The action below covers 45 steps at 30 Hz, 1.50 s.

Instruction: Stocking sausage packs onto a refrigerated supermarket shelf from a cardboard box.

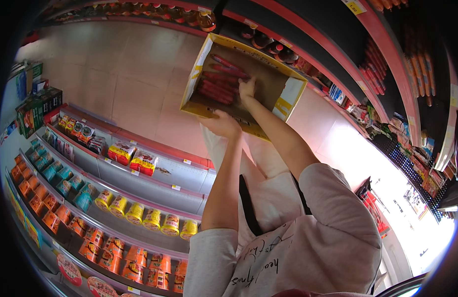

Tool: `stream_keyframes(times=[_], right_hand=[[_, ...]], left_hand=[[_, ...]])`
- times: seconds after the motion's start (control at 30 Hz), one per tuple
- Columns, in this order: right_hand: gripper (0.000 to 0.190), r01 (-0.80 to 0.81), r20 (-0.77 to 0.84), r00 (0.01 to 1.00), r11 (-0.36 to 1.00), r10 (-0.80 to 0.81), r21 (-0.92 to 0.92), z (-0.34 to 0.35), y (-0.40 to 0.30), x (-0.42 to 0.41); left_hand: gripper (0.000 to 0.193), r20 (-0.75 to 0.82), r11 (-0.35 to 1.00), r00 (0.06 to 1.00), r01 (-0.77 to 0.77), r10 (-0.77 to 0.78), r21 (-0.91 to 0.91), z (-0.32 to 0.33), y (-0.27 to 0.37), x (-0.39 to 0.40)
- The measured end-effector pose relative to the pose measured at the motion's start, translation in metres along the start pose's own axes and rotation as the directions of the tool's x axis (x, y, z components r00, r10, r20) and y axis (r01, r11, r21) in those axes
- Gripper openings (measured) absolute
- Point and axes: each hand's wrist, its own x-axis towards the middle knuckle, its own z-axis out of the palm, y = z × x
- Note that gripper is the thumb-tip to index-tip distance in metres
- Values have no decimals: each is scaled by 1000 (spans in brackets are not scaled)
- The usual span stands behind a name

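Note:
A shallow yellow-and-white cardboard box [289, 95] is held out before me, tilted, its inside visible. Several red-wrapped sticks [218, 86], apparently packaged sausages, lie together in its left half. My left hand [222, 124] supports the box from below at the near wall, palm up, with some fingers hidden under it. Inside the box, my right hand [247, 88] is at the right ends of the red sticks. Its fingertips are partly hidden, so whether they grip a stick is unclear.
Shelves with dark drink bottles [206, 20] run behind the box. Hanging red sticks [374, 68] and orange sticks [422, 70] are at upper right. At lower left, shelving holds yellow noodle cups [134, 213], orange cups [110, 260], teal cups [86, 195] and red-yellow packs [144, 162]. Tiled floor [139, 85] lies between.

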Motion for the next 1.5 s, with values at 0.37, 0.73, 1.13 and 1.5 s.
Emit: stream_keyframes(times=[0.37, 0.73, 1.13, 1.5], right_hand=[[39, 763, 807, 590, 352, -35, -543, -15, 14, -23], [51, 606, 527, 786, 576, -324, -549, -15, 2, 5], [67, 376, 521, 823, 469, 228, -799, -18, 37, 1], [37, 151, 476, 860, 798, 185, -583, -11, 37, -5]], left_hand=[[45, -54, 998, 997, -53, 54, 28, -3, 9, -2], [46, -64, 999, 997, -50, 52, 21, 2, -1, 0], [44, -42, 999, 998, -44, 44, -21, 0, 3, -1], [48, -1, 998, 1000, -1, 1, -62, 0, -1, 2]])
